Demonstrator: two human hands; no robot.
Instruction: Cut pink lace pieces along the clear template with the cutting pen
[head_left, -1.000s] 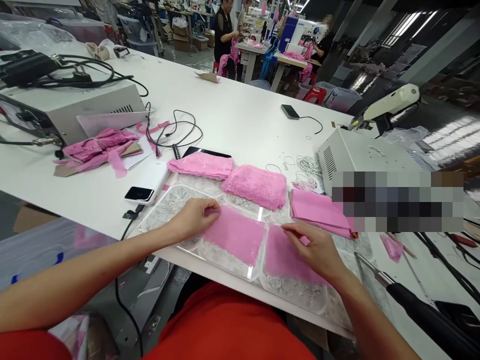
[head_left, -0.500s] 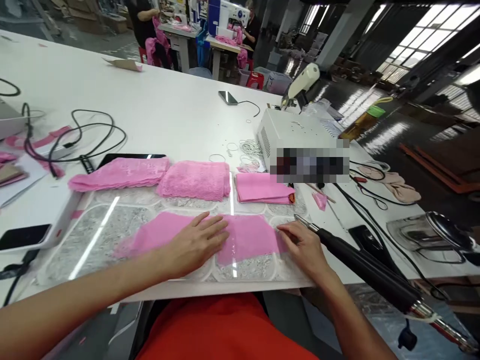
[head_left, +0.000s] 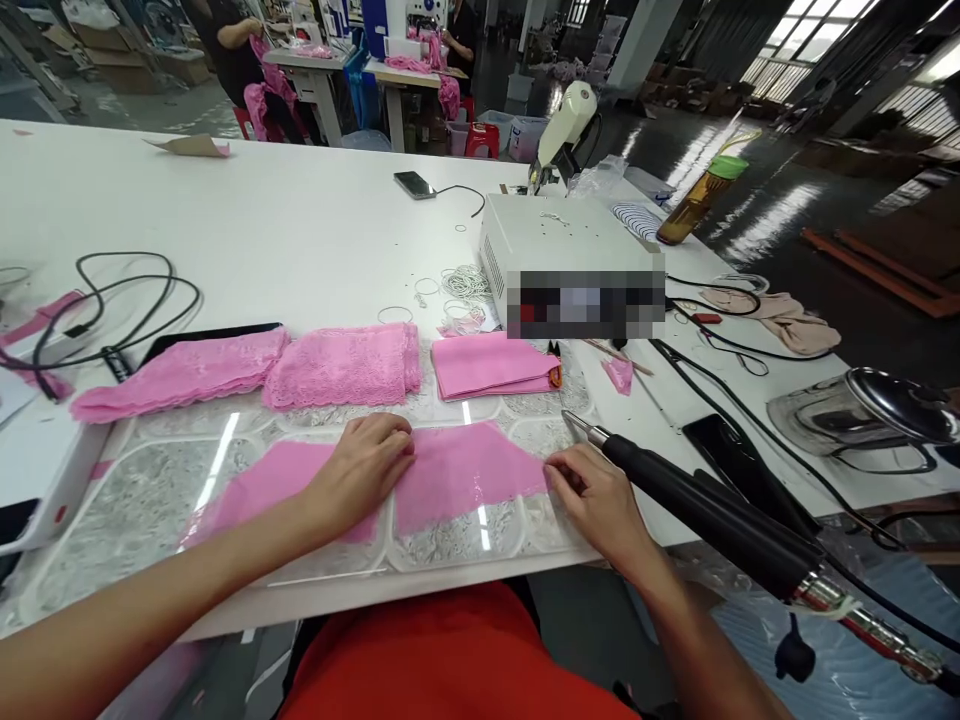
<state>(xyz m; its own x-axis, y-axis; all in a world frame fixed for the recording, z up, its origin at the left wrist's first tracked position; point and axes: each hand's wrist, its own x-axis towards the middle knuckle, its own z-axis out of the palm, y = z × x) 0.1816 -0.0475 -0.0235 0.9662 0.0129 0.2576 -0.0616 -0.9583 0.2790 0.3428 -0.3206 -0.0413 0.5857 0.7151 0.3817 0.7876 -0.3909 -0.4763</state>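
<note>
A sheer pink fabric piece (head_left: pixel 457 475) lies flat on a clear plastic mat (head_left: pixel 165 500) at the table's front. My left hand (head_left: pixel 367 460) rests on its middle, fingers curled and drawn together on the cloth; the fingertips are partly hidden. At the fabric's right corner, my right hand (head_left: pixel 592 490) pinches the edge between thumb and fingertips. A black pen-shaped tool with a metal tip (head_left: pixel 682 500) slants alongside the right hand; whether it touches the hand I cannot tell. Behind the piece sit folded pink lace (head_left: pixel 345 368) and a folded smooth pink cloth (head_left: pixel 491 365).
A grey box-shaped machine (head_left: pixel 574 230) stands behind on the right, with black cables running from it. A glass pot (head_left: pixel 840 420), a black phone-like object (head_left: pixel 720 450) and a bottle (head_left: pixel 697 200) are at right. Looped cable (head_left: pixel 150 300) lies left. Two people sew in the background.
My left hand has gone from flat, spread fingers to curled ones. My right hand keeps to the fabric's right corner, now in a clearer pinch. The camera view has turned slightly right.
</note>
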